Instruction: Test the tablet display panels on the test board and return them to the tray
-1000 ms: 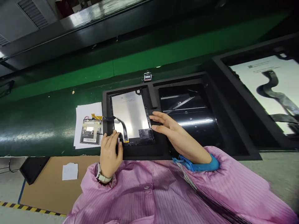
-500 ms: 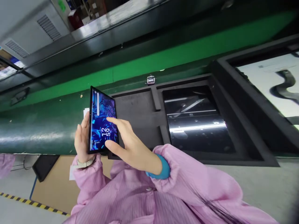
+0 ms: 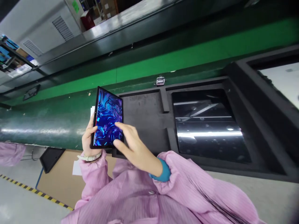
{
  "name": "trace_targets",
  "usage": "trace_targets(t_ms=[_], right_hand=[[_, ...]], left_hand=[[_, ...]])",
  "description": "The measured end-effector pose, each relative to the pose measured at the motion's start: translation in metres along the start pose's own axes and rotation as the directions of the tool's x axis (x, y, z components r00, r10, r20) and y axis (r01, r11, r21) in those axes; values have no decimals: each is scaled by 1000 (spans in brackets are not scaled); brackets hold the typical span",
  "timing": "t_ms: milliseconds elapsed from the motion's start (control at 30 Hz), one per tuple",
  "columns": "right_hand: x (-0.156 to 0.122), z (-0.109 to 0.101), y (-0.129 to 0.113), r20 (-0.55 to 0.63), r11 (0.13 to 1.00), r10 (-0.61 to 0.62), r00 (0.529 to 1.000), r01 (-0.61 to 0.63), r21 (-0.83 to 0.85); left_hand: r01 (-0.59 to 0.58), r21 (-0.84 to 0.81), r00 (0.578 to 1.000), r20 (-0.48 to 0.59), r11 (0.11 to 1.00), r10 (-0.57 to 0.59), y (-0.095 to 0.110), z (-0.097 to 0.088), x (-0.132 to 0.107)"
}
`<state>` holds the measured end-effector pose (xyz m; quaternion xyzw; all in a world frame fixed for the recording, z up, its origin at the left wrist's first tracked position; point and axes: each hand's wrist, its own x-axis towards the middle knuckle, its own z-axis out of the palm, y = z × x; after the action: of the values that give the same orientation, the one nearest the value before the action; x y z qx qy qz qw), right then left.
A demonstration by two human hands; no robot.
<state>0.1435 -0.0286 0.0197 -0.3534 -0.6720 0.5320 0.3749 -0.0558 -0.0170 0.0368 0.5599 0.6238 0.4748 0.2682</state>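
A tablet (image 3: pixel 107 109) with a lit screen of blue and purple swirls stands tilted above the green bench. My left hand (image 3: pixel 88 140) grips it by its left edge, thumb on the front rim and the other fingers behind, partly hidden. Over the lower right of the screen, my right hand (image 3: pixel 133 147) has its index finger and thumb spread, with the fingertips at or just above the glass. I cannot tell whether they touch. Just right of the tablet is a black foam tray (image 3: pixel 147 124), whose right compartment holds a dark, glossy flat panel (image 3: pixel 207 137).
Another black foam tray (image 3: pixel 261 93) with a bright screen lies at the far right. A small metal piece (image 3: pixel 160 81) sits at the tray's far edge. White paper shows behind the tablet. Below the green bench (image 3: pixel 46 124) are a brown board (image 3: pixel 65 174) and a pink sleeve (image 3: pixel 11 154).
The clock and search bar have gone from the tablet's screen, leaving only the swirls. My left thumb now lies over the tablet's front edge. The whole view has shifted slightly.
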Motion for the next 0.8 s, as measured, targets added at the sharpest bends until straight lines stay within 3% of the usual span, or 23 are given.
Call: trace_targets(t_ms=[100,200,267,333,433,567,667,800], right_hand=[[1,-12,14,-91,966,258,962,-258,11],[-2,-22,18,-34,939,329,944,-323,121],[-6,-27,13,-55,956,274,960,-266,123],[-12,-32,7,-130,978,209,969,-209,20],[-22,-37,0,-228,966,128,965,-173,-191],[-35,-51,-1,-253,924,-36,967,-64,-376],[-41,-69,-4,-196,874,-82,977,-24,-485],[-33,-86,-19,-178,714,-217,960,32,-699]], left_hand=[[157,-374,987,24,914,-160,4,-1,-2],[191,-591,971,-2,784,-238,8,6,-8],[241,-706,942,6,666,-335,8,19,-13],[236,-797,917,-7,556,-400,4,35,-17],[185,-860,919,-20,475,-395,-5,59,-24],[285,-867,916,121,408,-382,-21,71,-28],[284,-876,905,112,389,-410,-34,67,-30],[307,-830,911,116,465,-395,-47,64,-37]])
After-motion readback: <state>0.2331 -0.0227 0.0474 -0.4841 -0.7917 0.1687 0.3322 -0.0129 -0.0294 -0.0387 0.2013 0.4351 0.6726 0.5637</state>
